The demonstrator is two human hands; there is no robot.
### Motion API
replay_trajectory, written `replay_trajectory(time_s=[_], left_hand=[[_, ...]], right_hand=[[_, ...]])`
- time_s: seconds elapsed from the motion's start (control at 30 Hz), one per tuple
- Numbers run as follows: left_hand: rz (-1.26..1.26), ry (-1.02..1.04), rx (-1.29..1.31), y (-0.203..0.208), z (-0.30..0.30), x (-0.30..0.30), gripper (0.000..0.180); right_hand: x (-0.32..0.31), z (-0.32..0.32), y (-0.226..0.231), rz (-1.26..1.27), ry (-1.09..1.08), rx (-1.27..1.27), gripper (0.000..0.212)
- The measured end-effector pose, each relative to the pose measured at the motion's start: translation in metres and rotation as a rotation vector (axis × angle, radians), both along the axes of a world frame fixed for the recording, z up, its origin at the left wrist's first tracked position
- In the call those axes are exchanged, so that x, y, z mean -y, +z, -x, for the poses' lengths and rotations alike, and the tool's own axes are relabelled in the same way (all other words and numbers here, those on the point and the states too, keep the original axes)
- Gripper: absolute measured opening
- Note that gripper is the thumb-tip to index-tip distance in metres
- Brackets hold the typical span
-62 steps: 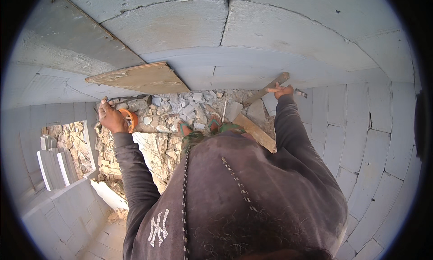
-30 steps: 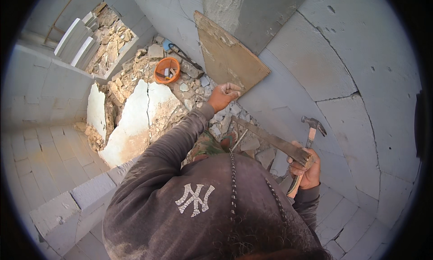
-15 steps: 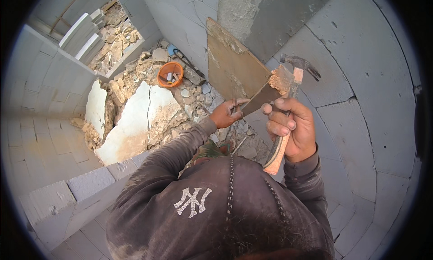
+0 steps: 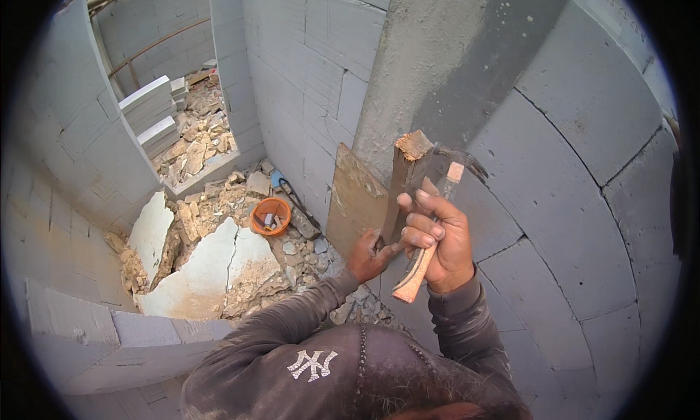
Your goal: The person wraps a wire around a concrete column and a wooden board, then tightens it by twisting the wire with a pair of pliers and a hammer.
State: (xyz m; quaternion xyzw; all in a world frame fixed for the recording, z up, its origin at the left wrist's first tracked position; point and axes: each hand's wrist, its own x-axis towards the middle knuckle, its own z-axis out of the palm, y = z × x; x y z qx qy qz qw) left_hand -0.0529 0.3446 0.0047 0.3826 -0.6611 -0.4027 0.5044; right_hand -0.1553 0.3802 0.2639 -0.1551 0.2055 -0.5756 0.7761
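My right hand (image 4: 441, 238) is wrapped round the handle of a claw hammer (image 4: 415, 274). The hammer's dark metal head is up beside the top of a narrow wooden plank (image 4: 405, 183). That plank has a rough, splintered upper end and stands nearly upright near the wall. Low down on it, my left hand (image 4: 370, 257) is closed round its bottom end, with the fingertips partly hidden. Just behind, a wider brown wooden board (image 4: 355, 194) leans against the wall. Whether the hammer touches the plank, I cannot tell.
Grey block walls (image 4: 576, 223) rise at the right and back, with a cement column (image 4: 415, 55) between. Rubble and large broken slabs (image 4: 197, 274) cover the floor at left. An orange bucket (image 4: 270, 216) holds small items. A low block wall (image 4: 146, 329) runs at the near left.
The view has shifted, showing more of the upper wall. The plank has swung from a slant to nearly upright, and the hammer has shifted left with my right hand. Both hands keep their hold.
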Motion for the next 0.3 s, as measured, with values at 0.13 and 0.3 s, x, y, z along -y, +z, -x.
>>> replay_trajectory(time_s=[0.13, 0.3], left_hand=[[0.192, 0.076, 0.023, 0.008, -0.017, 0.002, 0.028], [0.126, -0.083, 0.091, 0.027, -0.020, 0.007, 0.035]], right_hand=[[-0.018, 0.019, -0.019, 0.188, -0.111, -0.594, 0.056], [-0.019, 0.066, -0.084, 0.347, -0.457, -1.212, 0.069]])
